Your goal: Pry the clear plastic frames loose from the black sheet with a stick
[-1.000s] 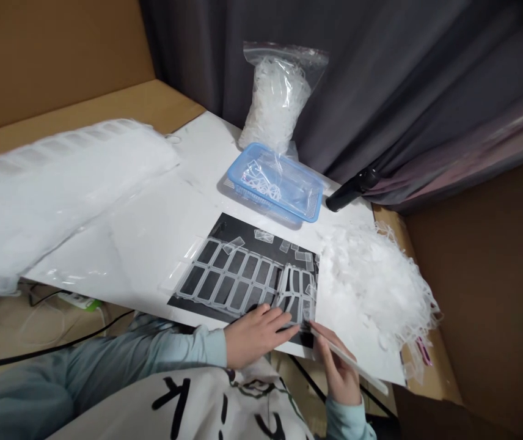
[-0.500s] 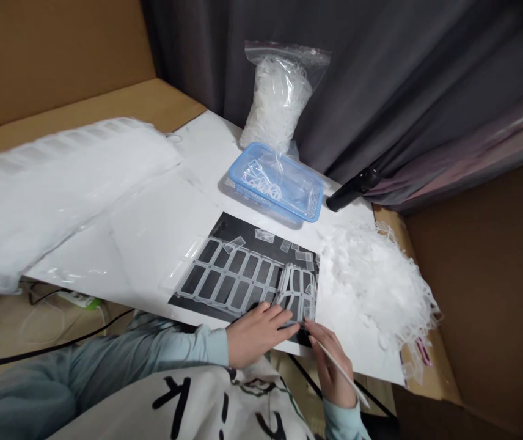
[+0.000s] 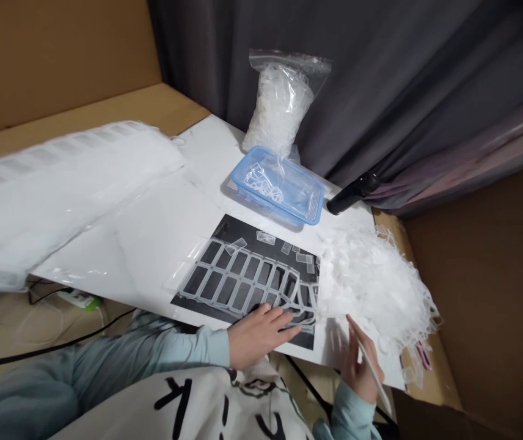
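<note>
My left hand lies flat, fingers stretched, over the near edge of a translucent plastic frame sheet with rows of rectangular openings. The sheet rests on a black mat, its right part bent and lifted out of line. Off the mat's right edge, my right hand is closed around a slim white stick that slants down past the palm. Its thumb and forefinger are pinched at a faint clear strip reaching toward the sheet; the strip's ends are hard to make out. Small clear rectangular pieces lie along the mat's far side.
A heap of white translucent scraps covers the table's right side. Behind the mat stand a blue basket with clear pieces, a filled zip bag and a black cylinder. A large white plastic-wrapped bundle lies left.
My right hand has moved right, away from the sheet, with the white stick in it. The sheet's right part has shifted and bent. My left hand stays in place.
</note>
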`<action>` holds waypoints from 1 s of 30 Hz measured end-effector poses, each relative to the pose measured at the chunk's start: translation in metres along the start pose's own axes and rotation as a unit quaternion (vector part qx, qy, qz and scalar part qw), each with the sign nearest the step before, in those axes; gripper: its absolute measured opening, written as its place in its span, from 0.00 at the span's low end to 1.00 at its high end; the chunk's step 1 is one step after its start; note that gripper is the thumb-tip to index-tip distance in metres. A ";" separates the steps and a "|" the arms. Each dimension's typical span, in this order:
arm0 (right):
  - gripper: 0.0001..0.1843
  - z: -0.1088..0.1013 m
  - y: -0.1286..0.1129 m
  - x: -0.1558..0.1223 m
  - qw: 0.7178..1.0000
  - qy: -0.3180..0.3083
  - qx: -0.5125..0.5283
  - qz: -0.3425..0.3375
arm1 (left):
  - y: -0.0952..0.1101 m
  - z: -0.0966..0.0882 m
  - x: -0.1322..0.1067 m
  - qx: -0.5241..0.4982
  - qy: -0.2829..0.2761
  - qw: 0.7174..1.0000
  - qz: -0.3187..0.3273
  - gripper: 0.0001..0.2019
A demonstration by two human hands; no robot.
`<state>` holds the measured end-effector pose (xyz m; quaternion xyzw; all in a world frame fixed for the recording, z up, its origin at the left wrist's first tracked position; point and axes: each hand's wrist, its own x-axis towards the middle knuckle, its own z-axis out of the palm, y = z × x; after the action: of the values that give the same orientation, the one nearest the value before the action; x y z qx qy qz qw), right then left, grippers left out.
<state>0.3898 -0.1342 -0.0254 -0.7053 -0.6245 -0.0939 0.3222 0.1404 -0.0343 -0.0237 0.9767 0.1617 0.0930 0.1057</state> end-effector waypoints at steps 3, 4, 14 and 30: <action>0.20 0.000 -0.002 0.005 0.996 0.059 -0.014 0.071 | -0.001 -0.001 0.000 -0.001 0.005 1.000 0.006 0.37; 0.21 0.002 -0.004 0.007 0.994 0.071 -0.017 0.087 | -0.001 -0.001 0.000 -0.002 0.006 1.000 0.007 0.36; 0.28 0.005 -0.009 0.016 0.953 0.121 0.146 0.236 | -0.003 0.006 -0.002 0.007 0.023 1.000 0.016 0.39; 0.18 0.031 -0.022 0.011 0.988 -0.089 0.124 0.001 | -0.001 0.005 -0.004 -0.004 0.064 0.998 0.014 0.35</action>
<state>0.3631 -0.1071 -0.0356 -0.6659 -0.6569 0.0478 0.3504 0.1377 -0.0357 -0.0293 0.9705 0.1540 0.1577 0.0976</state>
